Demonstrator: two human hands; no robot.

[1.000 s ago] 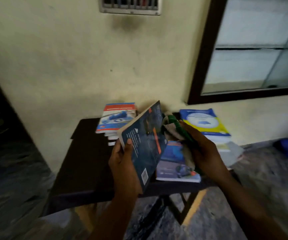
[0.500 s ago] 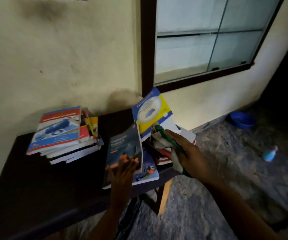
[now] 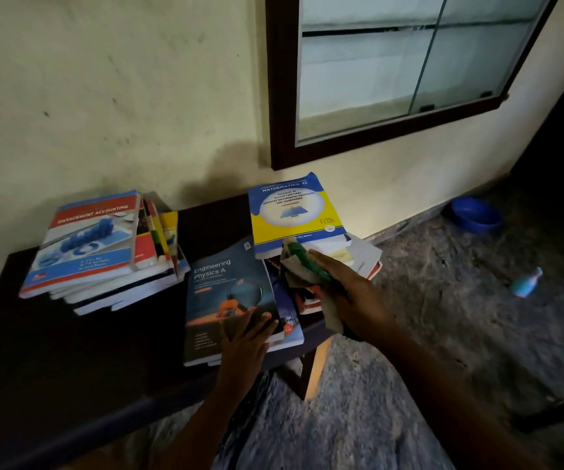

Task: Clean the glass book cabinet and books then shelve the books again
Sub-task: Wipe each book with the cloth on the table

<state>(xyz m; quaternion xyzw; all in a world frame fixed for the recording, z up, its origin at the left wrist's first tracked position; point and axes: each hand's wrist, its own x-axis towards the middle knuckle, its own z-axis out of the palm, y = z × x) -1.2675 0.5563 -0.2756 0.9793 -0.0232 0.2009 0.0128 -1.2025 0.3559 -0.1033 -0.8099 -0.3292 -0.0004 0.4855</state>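
A dark blue Engineering Physics book lies flat on another book on the dark table. My left hand rests on its lower right corner with fingers fairly straight. My right hand grips a green and grey cloth just over the right pile, below a blue and yellow Mathematics book. At the left stands a stack topped by a Management Accounting book. The glass book cabinet hangs on the wall above, its shelves bare.
A blue bowl sits on the floor by the wall at the right. A small light-blue bottle lies on the floor further right. The table's wooden leg shows under its right end.
The Engineering Physics book went from upright in my left hand to lying flat on the middle pile. My left hand now rests on it. My view swung right toward the cabinet.
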